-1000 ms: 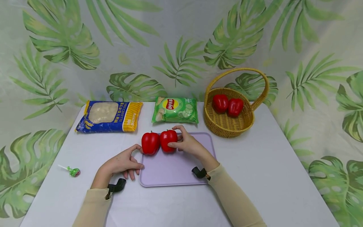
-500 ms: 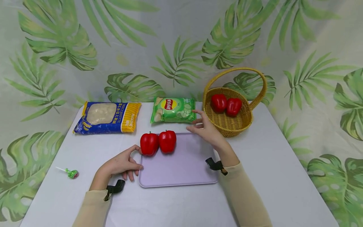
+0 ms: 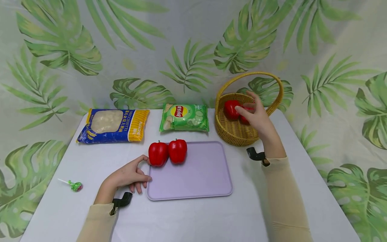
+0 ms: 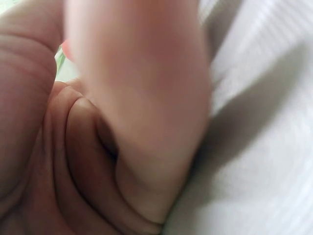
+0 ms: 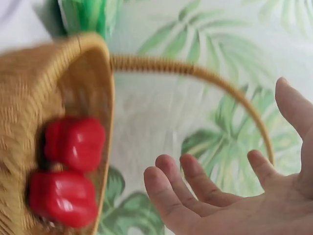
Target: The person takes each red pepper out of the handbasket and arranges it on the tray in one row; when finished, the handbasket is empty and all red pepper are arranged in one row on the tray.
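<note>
White table (image 3: 193,220); right hand (image 3: 259,117), fingers spread, moved off tray (image 3: 191,181) into basket (image 3: 235,138), likely after 2 peppers (image 3: 231,110); left hand's (image 3: 125,176) grip unclear.

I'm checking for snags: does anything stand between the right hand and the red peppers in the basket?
Nothing visible does: the right hand faces the peppers over the open top of the basket. The handle arches above, but doesn't appear to cross the gap.
</note>
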A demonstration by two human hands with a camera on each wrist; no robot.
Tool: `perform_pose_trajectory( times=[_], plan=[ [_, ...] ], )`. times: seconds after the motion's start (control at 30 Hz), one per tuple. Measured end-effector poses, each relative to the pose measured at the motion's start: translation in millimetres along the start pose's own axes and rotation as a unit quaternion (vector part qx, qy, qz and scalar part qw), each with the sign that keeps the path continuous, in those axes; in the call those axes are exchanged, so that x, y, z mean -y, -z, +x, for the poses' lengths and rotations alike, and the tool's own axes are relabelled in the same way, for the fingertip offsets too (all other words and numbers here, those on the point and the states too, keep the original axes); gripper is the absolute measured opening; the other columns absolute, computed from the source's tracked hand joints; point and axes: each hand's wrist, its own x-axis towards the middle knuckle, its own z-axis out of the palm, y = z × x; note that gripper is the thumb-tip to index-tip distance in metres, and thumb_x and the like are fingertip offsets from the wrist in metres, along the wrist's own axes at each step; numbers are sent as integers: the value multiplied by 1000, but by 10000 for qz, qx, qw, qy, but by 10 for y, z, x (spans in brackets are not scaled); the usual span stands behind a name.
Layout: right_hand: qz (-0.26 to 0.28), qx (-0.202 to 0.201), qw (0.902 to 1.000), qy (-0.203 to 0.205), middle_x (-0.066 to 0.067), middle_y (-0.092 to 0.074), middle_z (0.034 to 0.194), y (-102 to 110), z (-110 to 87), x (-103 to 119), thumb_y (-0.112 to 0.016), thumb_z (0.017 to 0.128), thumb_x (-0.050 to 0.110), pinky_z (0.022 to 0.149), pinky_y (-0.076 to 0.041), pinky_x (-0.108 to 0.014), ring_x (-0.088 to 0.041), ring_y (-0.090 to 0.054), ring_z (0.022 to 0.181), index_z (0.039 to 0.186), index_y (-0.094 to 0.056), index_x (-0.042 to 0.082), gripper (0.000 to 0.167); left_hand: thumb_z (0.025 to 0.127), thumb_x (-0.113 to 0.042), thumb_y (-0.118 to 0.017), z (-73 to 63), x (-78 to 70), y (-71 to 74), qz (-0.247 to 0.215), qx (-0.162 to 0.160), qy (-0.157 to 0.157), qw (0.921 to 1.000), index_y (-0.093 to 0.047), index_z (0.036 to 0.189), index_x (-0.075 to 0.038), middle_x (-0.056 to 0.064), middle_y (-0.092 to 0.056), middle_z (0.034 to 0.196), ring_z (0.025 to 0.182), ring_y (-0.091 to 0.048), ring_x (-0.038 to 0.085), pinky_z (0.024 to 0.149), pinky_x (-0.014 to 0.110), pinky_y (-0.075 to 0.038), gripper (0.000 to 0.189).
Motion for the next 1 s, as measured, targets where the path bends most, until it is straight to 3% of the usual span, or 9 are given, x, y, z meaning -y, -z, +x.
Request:
perform_pose_trajectory(
  times=[0.13, 0.27, 0.33, 0.4, 0.47, 0.53, 0.63, 0.9, 1.0],
  plan=[
    [-3, -104, 9995, -312, -25, -25, 171, 230, 211, -18, -67, 101, 49, 120, -38, -54, -43, -36, 152, 170, -4, 37, 93, 96, -29, -80, -1, 9, 0, -34, 21, 1, 10000, -37, 142, -15, 9, -77, 79, 54, -72, 19, 47, 24, -54, 64],
    [-188, -115, 9978, -628, -27, -25, 171, 402, 385, -55, -62, 102, 53, 104, -44, -36, -38, -40, 149, 170, 0, 37, 93, 96, -29, -80, 0, 13, -2, -68, 33, 1, 10000, -37, 142, -15, 9, -77, 79, 54, -72, 19, 46, 24, -54, 65],
    [-333, -129, 9966, -738, -27, -24, 172, 461, 443, -78, -60, 102, 56, 94, -44, -31, -31, -46, 139, 171, 1, 35, 94, 96, -29, -80, -1, 13, -1, -69, 27, -19, 10000, -37, 142, -15, 9, -77, 78, 54, -72, 19, 46, 24, -53, 64],
    [-444, -163, 9953, -846, -25, -25, 170, 500, 494, -121, -59, 101, 59, 88, -44, -31, -26, -53, 118, 171, 1, 34, 95, 96, -29, -80, -3, 12, 1, -54, 22, -55, 10000, -38, 142, -14, 9, -77, 78, 54, -72, 19, 46, 24, -54, 64],
    [-487, -127, 9938, -989, -23, -16, 174, 525, 531, -166, -58, 101, 62, 99, -47, -38, -27, -50, 123, 171, 3, 33, 97, 96, -28, -80, -7, 10, 3, -37, 19, -87, 10000, -38, 141, -13, 9, -77, 77, 54, -72, 19, 46, 24, -54, 64],
    [-418, -65, 9928, -1117, -20, -4, 177, 538, 572, -229, -58, 100, 62, 116, -43, -51, -37, -46, 137, 171, 6, 31, 100, 96, -27, -80, -11, 7, 4, -26, 22, -110, 9999, -38, 141, -13, 9, -77, 77, 54, -72, 20, 46, 25, -54, 63],
    [-267, 95, 9904, -1350, -15, 15, 178, 549, 614, -317, -59, 100, 61, 131, -22, -64, -44, -12, 163, 170, 11, 29, 104, 96, -26, -79, -16, 2, 2, -10, 24, -123, 9999, -38, 141, -12, 9, -77, 77, 54, -72, 19, 46, 24, -54, 62],
    [-259, 556, 9827, -1746, -24, 9, 177, 523, 687, -462, -56, 103, 58, 130, -26, -65, -47, -22, 159, 168, 20, 27, 105, 96, -27, -79, -29, -6, -3, -29, 26, -90, 10000, -38, 141, -13, 9, -76, 77, 53, -72, 19, 46, 24, -54, 63],
    [-98, 762, 9784, -1919, -24, 15, 176, 522, 746, -510, -56, 105, 52, 128, -27, -67, -51, -18, 161, 166, 24, 26, 104, 96, -27, -79, -25, -2, 1, -22, 20, -112, 9999, -38, 142, -13, 9, -77, 77, 53, -72, 19, 46, 24, -54, 63]
  ],
)
